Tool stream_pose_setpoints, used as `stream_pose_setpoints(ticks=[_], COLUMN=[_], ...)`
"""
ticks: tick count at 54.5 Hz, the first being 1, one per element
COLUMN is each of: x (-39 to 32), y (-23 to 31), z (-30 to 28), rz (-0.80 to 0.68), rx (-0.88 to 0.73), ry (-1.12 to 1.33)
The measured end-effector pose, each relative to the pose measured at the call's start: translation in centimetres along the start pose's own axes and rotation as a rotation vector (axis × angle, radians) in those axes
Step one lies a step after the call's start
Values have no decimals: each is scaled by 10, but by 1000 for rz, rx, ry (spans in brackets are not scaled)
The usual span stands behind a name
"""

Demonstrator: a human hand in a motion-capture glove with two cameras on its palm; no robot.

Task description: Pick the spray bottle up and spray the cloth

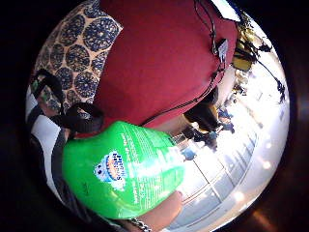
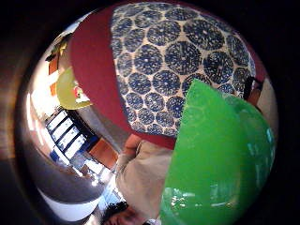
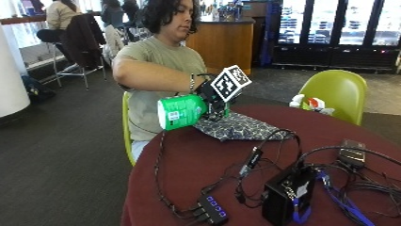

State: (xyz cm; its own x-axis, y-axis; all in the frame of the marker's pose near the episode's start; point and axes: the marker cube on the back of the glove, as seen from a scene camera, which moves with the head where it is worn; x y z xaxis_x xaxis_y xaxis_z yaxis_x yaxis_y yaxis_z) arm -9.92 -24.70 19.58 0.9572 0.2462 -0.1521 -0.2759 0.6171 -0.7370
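Risk: green spray bottle (image 3: 180,112) tipped sideways above patterned cloth (image 3: 241,127), gloved right hand (image 3: 212,100) fingers wrapped round neck. Nozzle hidden; spray could miss onto red tablecloth (image 3: 188,165).

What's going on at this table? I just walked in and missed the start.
A person seated at a round table with a dark red cover holds a green spray bottle in the gloved right hand, tipped on its side, just above a blue patterned cloth lying on the table. Whether any spray has come out can't be told.
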Motion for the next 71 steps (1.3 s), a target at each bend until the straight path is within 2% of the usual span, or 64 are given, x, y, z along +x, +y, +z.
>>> stream_pose_setpoints(ticks=[6,10,18,26,35,41,49,58,71], x=[-5,-14,-38,-75,-128,-154,-173,-173,-176], y=[4,13,30,31,10,-18,-57,-83,-93], z=[-21,-54,-116,-170,-173,-159,-147,-158,-162], rz=[-8,-52,-211,-419,-579,-621,-650,-610,-585], rx=[49,142,351,617,850,958,1027,1046,1023], ry=[-46,-132,-351,-679,-998,-1092,-1118,-1162,-1167])
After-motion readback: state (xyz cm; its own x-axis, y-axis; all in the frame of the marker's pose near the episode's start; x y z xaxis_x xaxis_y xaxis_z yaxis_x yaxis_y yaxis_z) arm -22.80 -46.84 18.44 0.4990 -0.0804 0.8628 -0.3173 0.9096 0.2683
